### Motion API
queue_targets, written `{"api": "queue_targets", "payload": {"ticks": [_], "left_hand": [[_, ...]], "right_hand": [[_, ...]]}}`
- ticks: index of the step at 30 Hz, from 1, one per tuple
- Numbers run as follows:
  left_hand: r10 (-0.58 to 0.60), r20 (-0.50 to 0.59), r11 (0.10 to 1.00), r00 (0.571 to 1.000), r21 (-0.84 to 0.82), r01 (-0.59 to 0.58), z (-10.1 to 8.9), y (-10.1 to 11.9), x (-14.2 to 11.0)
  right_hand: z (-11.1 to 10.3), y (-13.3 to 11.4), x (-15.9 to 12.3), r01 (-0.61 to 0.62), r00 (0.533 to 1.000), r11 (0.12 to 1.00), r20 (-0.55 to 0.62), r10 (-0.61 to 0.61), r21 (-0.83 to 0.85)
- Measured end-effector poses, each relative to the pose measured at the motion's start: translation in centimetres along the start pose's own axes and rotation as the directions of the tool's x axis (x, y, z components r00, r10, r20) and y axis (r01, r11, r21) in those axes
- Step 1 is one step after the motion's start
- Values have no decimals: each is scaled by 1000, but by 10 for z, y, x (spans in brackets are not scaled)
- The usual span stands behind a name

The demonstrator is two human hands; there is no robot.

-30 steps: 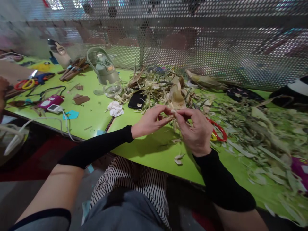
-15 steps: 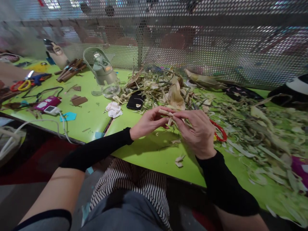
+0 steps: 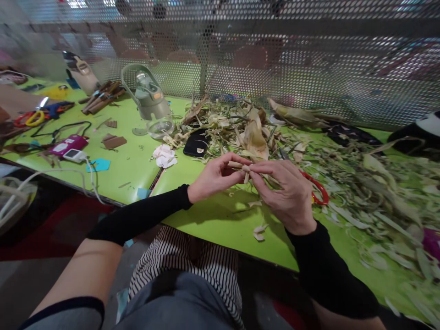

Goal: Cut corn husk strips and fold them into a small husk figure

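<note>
Both of my hands meet above the front of a lime-green table [image 3: 213, 220]. My left hand [image 3: 216, 176] pinches one end of a small pale strip of dried husk [image 3: 240, 166]. My right hand [image 3: 283, 192] grips the other end with its fingers curled. A big heap of dried husks and leaves [image 3: 250, 133] lies just behind the hands. Red-handled scissors [image 3: 318, 192] lie on the table right of my right hand, partly hidden by it.
A black phone [image 3: 194, 144], a crumpled tissue [image 3: 164, 156] and a grey-green water bottle [image 3: 149, 101] sit left of the heap. Further left lie a pink device [image 3: 65, 146] with cables, scissors [image 3: 32, 118] and wood sticks [image 3: 101, 97]. Husk scraps [image 3: 378, 197] cover the right side. A perforated metal screen [image 3: 275, 59] backs the table.
Both hands have drawn slightly lower and toward me with the husk strip, which now lies more level between the fingertips. The view has shifted a little.
</note>
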State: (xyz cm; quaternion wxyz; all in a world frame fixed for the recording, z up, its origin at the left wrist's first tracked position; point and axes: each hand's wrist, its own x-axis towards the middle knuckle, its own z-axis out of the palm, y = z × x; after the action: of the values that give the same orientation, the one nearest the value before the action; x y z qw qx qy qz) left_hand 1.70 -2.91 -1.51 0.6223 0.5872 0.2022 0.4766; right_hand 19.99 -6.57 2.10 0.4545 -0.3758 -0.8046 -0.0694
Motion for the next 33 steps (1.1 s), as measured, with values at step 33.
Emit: {"api": "queue_targets", "payload": {"ticks": [33], "left_hand": [[-41, -92, 996, 995, -83, 34, 1, 5, 0]], "right_hand": [[-4, 1, -2, 258, 965, 946, 95, -243, -197]]}}
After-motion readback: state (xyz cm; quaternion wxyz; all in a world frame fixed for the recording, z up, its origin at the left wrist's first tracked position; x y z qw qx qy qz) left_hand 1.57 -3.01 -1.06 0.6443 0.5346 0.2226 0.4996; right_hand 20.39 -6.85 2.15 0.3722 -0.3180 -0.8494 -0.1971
